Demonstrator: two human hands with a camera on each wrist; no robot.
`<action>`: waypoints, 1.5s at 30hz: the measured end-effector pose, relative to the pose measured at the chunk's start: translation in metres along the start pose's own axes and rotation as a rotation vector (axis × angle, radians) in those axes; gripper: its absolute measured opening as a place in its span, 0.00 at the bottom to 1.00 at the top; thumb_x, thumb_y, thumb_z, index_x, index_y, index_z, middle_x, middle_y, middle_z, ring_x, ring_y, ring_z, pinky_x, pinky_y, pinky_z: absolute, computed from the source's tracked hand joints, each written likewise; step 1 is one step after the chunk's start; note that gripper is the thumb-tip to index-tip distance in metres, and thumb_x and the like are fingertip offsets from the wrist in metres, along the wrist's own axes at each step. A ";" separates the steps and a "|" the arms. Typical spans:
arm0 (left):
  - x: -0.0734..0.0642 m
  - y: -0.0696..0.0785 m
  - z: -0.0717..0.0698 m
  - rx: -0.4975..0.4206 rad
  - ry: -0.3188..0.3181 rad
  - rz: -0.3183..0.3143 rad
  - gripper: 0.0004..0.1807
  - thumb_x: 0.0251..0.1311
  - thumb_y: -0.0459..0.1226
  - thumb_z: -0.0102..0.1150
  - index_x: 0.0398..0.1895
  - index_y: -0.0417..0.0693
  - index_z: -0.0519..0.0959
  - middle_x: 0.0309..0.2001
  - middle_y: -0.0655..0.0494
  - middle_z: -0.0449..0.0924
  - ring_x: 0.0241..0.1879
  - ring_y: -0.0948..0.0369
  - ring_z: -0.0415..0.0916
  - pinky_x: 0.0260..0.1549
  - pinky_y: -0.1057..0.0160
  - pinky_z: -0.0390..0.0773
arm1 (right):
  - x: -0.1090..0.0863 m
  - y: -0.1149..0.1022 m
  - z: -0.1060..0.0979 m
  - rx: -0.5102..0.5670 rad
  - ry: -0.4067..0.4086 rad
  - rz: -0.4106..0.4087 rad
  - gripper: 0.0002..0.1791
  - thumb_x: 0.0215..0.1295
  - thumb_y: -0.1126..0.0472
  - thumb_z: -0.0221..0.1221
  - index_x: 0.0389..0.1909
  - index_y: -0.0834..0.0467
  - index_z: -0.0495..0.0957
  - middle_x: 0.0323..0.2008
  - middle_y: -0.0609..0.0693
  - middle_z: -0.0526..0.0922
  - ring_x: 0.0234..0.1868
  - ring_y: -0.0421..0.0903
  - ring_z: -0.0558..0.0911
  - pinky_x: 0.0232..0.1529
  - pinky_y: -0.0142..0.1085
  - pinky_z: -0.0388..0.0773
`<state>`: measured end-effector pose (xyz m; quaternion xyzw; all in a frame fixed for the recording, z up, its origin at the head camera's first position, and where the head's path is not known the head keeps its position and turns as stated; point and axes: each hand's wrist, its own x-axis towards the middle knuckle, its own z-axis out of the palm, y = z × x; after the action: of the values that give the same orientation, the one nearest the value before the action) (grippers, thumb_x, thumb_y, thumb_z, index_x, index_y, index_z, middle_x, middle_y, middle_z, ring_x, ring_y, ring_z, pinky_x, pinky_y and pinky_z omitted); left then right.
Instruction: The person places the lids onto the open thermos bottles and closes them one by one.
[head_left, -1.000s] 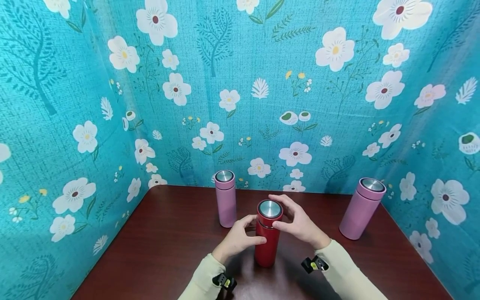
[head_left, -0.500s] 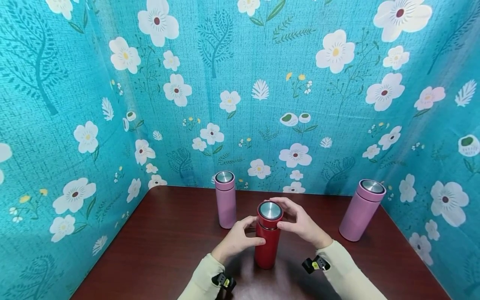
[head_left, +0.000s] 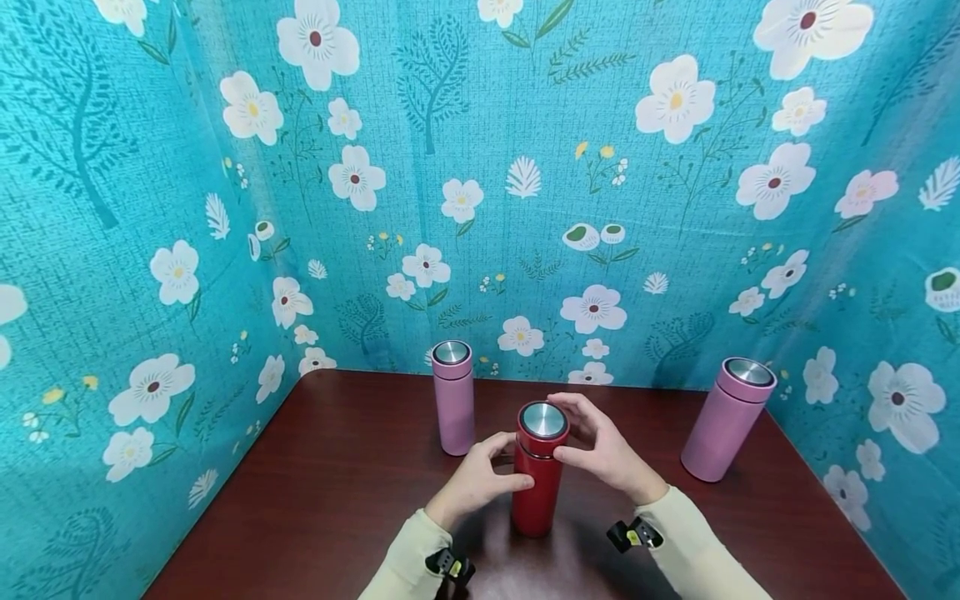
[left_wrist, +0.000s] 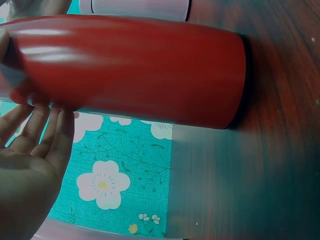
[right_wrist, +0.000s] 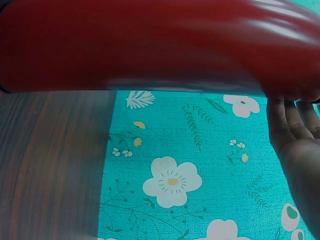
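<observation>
In the head view a red thermos bottle (head_left: pixel 536 500) stands upright on the table, its red lid (head_left: pixel 543 421) with a silver top disc in place. My left hand (head_left: pixel 480 479) grips the upper body, thumb at the front and fingers behind. Up at the lid, my right hand (head_left: pixel 603 450) holds its right side between thumb and fingers. The left wrist view has the thermos's red wall (left_wrist: pixel 150 70) lying across it, with my left fingers (left_wrist: pixel 57 130) against its side. In the right wrist view my right fingers (right_wrist: pixel 280 117) reach the bottle's top end.
A pink thermos (head_left: pixel 455 412) stands behind and left of the red one. Another pink thermos (head_left: pixel 723 425) is at the right of the dark wooden table (head_left: pixel 322 500). A blue flowered cloth (head_left: pixel 487 242) rises along the back and both sides.
My right thumb has shifted slightly to the right along the lid since one second ago. My left hand and the bottles stay put.
</observation>
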<state>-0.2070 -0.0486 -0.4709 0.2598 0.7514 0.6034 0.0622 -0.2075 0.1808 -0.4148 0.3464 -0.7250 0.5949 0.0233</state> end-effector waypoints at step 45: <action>-0.011 0.038 -0.001 -0.013 0.000 0.001 0.28 0.55 0.38 0.65 0.60 0.43 0.72 0.50 0.52 0.78 0.51 0.56 0.74 0.53 0.46 0.70 | -0.002 0.000 0.003 0.033 0.002 0.038 0.37 0.54 0.68 0.66 0.64 0.58 0.60 0.56 0.56 0.74 0.54 0.48 0.77 0.50 0.39 0.76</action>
<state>-0.1860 -0.0494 -0.4372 0.2595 0.7474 0.6083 0.0635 -0.2052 0.1792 -0.4163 0.3322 -0.7215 0.6075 0.0070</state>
